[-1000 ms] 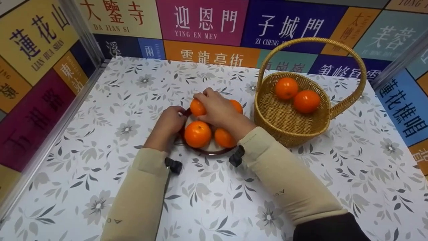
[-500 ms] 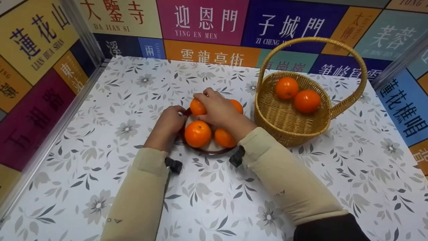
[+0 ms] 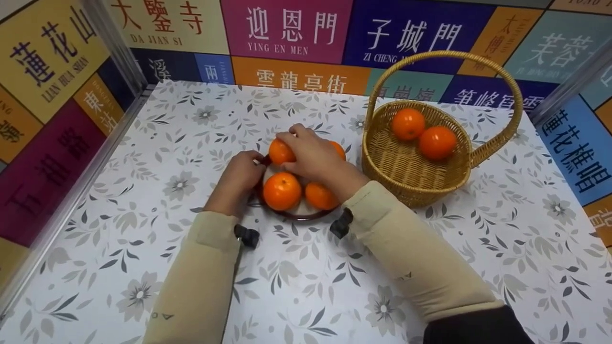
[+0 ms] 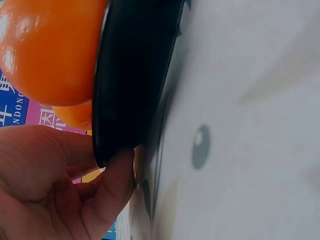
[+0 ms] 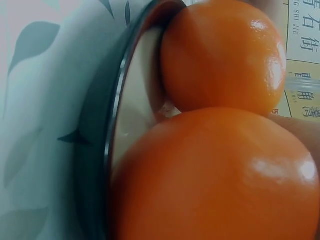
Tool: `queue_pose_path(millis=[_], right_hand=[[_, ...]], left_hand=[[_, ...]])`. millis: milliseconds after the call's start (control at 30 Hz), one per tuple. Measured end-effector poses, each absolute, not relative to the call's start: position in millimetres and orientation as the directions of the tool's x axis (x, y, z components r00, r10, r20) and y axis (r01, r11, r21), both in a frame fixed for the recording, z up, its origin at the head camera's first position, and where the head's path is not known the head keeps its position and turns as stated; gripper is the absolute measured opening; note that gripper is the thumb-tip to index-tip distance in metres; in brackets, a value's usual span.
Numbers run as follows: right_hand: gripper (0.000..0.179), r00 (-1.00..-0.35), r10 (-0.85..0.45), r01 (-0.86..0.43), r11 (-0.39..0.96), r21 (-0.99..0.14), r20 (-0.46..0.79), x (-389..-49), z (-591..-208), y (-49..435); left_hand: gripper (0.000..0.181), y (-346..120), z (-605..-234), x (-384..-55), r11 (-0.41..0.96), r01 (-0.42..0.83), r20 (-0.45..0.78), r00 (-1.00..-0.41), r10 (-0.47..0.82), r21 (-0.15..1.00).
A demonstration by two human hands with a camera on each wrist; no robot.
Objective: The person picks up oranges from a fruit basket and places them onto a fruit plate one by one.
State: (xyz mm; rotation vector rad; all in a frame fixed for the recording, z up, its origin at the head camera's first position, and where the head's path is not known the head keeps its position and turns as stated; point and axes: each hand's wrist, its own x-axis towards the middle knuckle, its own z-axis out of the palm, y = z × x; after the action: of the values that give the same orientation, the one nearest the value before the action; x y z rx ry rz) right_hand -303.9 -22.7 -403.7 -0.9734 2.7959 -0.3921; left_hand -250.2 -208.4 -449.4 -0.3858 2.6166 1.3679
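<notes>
A shallow round plate [image 3: 304, 210], pale inside with a dark rim, stands on the table and bears several oranges, one at its front left [image 3: 282, 191]. At the plate's left edge, my left hand [image 3: 243, 171] pinches the rim; in the left wrist view its thumb and fingers [image 4: 115, 175] meet the dark plate edge [image 4: 135, 75]. My right hand [image 3: 313, 155] reaches across the plate, its fingers curled over the orange [image 3: 281, 152] at the back left. It partly hides the oranges behind and below it. Two oranges fill much of the right wrist view, the nearer one [image 5: 220, 180] largest.
Right of the plate stands a wicker basket [image 3: 401, 186] with a tall arched handle, two oranges [image 3: 437, 142] inside. A floral cloth [image 3: 296, 286] covers the table. Printed panels [image 3: 287, 26] wall the back and sides.
</notes>
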Motion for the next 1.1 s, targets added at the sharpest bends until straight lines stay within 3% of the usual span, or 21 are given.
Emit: queue_pose_path(millis=[667, 1100], right_hand=[[0.075, -0.785, -0.616, -0.608, 0.751, -0.259, 0.056, -300, -376, 0], [0.082, -0.77, -0.582, -0.637, 0.72, -0.275, 0.261, -305, -364, 37]], left_hand=[[0.024, -208, -449, -251, 0.519, -0.332, -0.293, -0.943, -0.158, 0.788], [0.027, -208, -447, -254, 0.571, -0.348, -0.313, -0.936, -0.163, 0.743]])
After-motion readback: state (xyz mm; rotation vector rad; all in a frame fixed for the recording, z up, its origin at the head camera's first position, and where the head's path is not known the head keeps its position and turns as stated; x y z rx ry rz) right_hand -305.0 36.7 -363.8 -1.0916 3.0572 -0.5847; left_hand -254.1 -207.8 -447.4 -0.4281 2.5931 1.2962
